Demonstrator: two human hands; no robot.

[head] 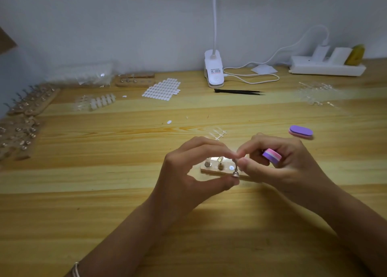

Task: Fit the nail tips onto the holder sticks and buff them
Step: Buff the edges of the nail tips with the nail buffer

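Desk (104, 193): spare buffer (301, 131), tweezers (238, 91), lamp (214, 71).

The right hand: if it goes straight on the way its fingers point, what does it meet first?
Most likely the left hand: the right hand points left, and their fingertips already nearly touch above the small metal stick.

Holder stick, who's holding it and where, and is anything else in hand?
The left hand pinches the holder stick by its metal base, thumb beneath. The right hand meets its top and tucks a pink-purple buffer block between its fingers.

Fingers (225, 152) hide the holder stick's (236, 167) tip.
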